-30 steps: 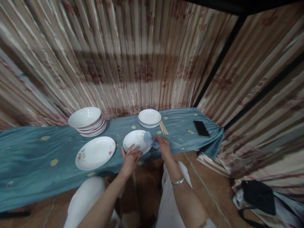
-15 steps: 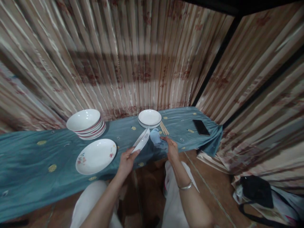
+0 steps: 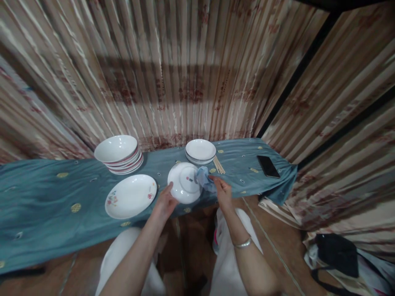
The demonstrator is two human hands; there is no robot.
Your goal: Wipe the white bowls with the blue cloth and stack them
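My left hand (image 3: 166, 201) grips the left edge of a small white plate (image 3: 184, 193), whose underside with its foot ring and a small coloured mark faces me. A light blue cloth (image 3: 204, 177) is pinched in my right hand (image 3: 222, 190) and lies against the plate's right edge. Behind the held plate stands a short stack of white dishes with dark rims (image 3: 200, 149). A few wooden chopsticks (image 3: 219, 165) lie beside that stack. To the left rests a large oval white platter (image 3: 131, 197) with flower decoration.
A stack of white bowls with red bands (image 3: 116, 149) stands at the back left of the teal tablecloth (image 3: 80, 176). A black phone (image 3: 268, 166) lies near the right end. Pleated curtains (image 3: 173, 74) hang behind; a bag (image 3: 336, 259) sits on the floor at right.
The held plate has turned from nearly edge-on to showing its underside. The cloth has come against its right edge. The whole view has shifted slightly.
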